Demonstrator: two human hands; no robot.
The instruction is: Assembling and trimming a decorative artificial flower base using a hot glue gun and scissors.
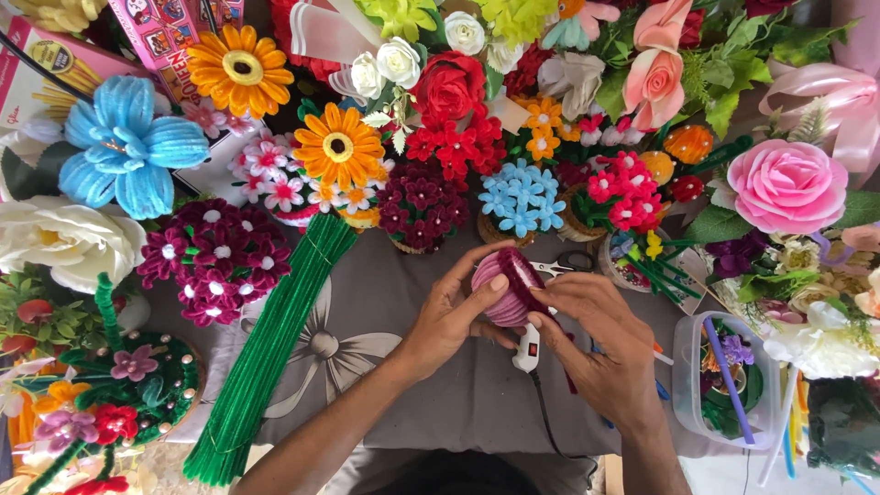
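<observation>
Centrally, left hand (449, 316) and right hand (600, 344) both pinch one pink coiled pipe-cleaner petal (504, 289). Lower right, one clear plastic tub (683, 385) holds pipe-cleaner pieces; lower left, one green pipe-cleaner bundle (266, 357).

A grey cloth (440, 385) printed with a pale bow pattern covers the bench and serves as the landmark here. Beyond its far edge, handmade flowers of many colours crowd the whole width of the view, hiding any wall. Left of the cloth lies a long bundle of green pipe cleaners (266, 357); right of it stands a clear plastic container (692, 385). Soft, even daylight falls across the cloth, leaving only faint shadows.
</observation>
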